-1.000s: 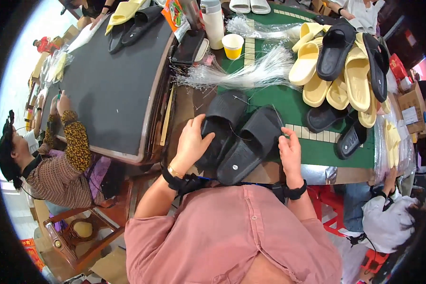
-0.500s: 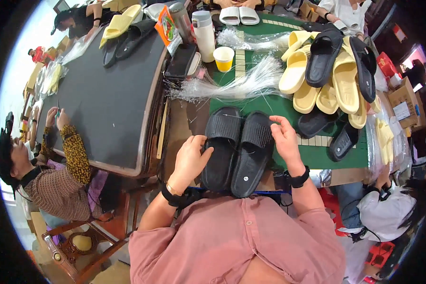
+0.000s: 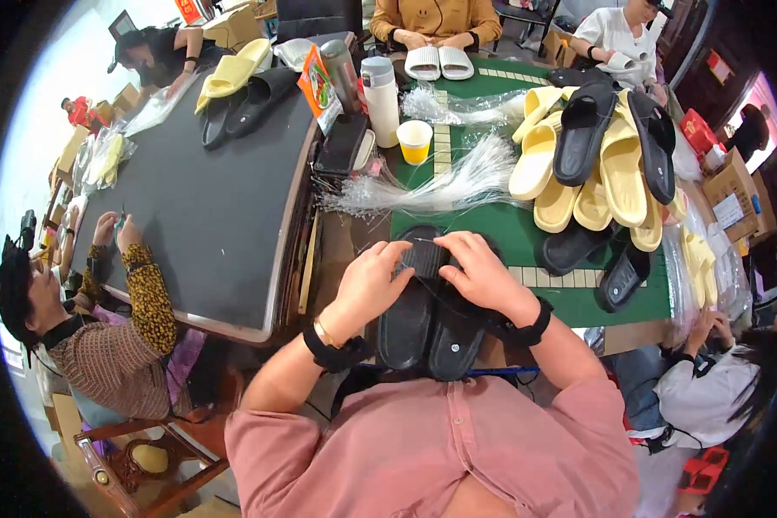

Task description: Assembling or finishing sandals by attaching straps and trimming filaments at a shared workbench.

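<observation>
A pair of black slide sandals lies side by side before me; the left slide (image 3: 403, 332) and the right slide (image 3: 454, 345) have their heels toward me. My left hand (image 3: 367, 289) and my right hand (image 3: 489, 276) meet over the left slide's ribbed strap (image 3: 425, 261), one on each side, fingers bent along its far edge and thumbs at the near edge. Between the fingertips a thin clear strand (image 3: 424, 239) shows. My right hand covers most of the right slide's strap. Whether the fingers pinch the strand's ends is too small to tell.
Beyond my hands lies a bundle of clear plastic strands (image 3: 457, 177), beside a yellow-and-white paper cup (image 3: 414, 142) and a white bottle (image 3: 380, 99). Yellow and black slides pile up (image 3: 591, 155) at the right. A dark table (image 3: 198, 207) adjoins on the left. Several people sit around.
Both hands have come inward from either side of the pair onto the left slide's strap. The view has shifted slightly, showing more of the far side.
</observation>
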`<state>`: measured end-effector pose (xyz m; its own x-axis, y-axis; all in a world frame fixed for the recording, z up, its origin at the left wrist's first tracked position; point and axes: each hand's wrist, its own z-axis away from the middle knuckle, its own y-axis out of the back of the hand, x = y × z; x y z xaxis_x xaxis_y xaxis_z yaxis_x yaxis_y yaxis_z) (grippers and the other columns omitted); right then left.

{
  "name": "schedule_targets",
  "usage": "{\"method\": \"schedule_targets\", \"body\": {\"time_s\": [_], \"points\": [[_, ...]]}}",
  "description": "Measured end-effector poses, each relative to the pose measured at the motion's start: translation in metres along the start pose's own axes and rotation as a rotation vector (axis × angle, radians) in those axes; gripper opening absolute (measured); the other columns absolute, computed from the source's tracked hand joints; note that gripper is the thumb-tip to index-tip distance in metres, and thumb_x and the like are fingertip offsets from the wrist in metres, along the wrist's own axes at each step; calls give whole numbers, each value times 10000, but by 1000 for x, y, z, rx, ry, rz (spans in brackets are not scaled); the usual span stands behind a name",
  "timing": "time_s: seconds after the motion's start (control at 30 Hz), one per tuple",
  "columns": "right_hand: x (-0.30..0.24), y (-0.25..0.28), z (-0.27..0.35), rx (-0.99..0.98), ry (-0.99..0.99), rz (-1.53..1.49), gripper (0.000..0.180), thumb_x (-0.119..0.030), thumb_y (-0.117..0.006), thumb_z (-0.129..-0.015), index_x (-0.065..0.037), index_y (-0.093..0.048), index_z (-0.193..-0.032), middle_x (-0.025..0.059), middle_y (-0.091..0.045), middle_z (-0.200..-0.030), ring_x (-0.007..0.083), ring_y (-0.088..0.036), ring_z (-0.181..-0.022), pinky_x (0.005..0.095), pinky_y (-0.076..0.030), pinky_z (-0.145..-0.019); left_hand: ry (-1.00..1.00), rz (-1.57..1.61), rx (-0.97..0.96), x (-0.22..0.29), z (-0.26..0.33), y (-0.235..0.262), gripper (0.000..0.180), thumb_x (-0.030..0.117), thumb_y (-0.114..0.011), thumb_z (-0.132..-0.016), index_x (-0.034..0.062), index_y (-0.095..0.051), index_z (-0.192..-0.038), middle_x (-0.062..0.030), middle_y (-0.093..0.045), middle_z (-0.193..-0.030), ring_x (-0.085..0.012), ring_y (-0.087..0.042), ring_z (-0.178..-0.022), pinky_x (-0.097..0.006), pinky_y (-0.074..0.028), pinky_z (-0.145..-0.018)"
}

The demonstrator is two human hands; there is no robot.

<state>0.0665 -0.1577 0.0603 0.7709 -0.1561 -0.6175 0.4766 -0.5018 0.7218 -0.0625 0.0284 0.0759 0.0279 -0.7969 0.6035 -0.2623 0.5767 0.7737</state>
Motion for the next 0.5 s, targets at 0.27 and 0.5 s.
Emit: {"method": "schedule_targets", "body": {"time_s": [0.27, 0.5], "points": [[41, 63, -4, 11, -164, 104, 418, -214, -642, -823, -5, -570, -1178, 197, -571, -1134, 352, -520, -1116, 409, -411, -977, 112, 373, -113, -44, -77, 37, 250, 105, -661, -852, -27, -654, -1064, -47, -675, -818, -85, -604, -719, -240, -496, -669], [70, 97, -108, 317, -173, 46, 519, -312, -682, -767, 31, -571, -1141, 216, -595, -1123, 340, -590, -1028, 403, -468, -918, 152, 454, 71, -107, -87, 30, 169, 104, -641, -873, -36, -667, -965, -58, -666, -784, -92, -609, -730, -239, -484, -660]]}}
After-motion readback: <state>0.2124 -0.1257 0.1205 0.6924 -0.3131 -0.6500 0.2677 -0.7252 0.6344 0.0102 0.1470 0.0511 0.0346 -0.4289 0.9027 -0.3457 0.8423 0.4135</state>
